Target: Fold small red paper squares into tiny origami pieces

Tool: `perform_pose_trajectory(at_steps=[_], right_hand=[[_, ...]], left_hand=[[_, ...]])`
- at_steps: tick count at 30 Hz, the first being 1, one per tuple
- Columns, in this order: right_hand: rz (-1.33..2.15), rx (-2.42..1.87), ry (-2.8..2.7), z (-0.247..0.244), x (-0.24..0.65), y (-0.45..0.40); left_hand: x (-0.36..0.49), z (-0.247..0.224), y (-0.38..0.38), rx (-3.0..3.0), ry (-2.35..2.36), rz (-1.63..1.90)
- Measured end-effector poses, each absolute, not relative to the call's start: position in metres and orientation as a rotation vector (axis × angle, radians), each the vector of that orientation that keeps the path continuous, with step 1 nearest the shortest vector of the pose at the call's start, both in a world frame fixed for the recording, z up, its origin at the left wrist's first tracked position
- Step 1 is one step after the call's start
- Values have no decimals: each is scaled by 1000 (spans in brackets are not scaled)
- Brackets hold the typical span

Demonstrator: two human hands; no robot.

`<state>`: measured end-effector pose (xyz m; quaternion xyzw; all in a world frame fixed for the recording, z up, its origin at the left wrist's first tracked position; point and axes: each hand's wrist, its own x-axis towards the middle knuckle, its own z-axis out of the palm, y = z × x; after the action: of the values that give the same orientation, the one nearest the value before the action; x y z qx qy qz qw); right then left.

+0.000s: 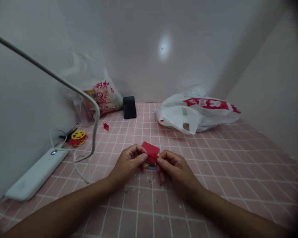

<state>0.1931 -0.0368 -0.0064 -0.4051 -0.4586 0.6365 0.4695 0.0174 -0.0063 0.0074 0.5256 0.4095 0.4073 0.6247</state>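
A small sheet of red paper [151, 150] is pinched between my two hands, just over the tabletop. My left hand [130, 162] grips its left side between thumb and fingers. On the right edge, the thumb and fingers of my right hand [172, 167] close on the same sheet. Beneath the red paper lies a stack of coloured paper [152, 167]; only yellow, blue and purple edges show. How the red paper is folded, if it is, I cannot make out.
A white power strip [37, 173] with a looping cable lies left, near yellow and red cut-outs [78, 136]. Further back are a small red paper piece [106, 126], a black phone [129, 107], a clear bag [104, 96] and a white plastic bag [198, 110].
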Motion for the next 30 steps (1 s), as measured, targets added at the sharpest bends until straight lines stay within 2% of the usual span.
perform_pose_trajectory(at_steps=[6,11,30], right_hand=[[1500,-1012,-1214,-1,195,-37],[1598,-1016,-1167,-3,192,-37],[1567,-1037,-1232,-4,190,-38]], left_hand=[[19,10,-7,1292,939,794],[21,9,-11,1321,967,725],[23,14,-13,1207,1021,711]])
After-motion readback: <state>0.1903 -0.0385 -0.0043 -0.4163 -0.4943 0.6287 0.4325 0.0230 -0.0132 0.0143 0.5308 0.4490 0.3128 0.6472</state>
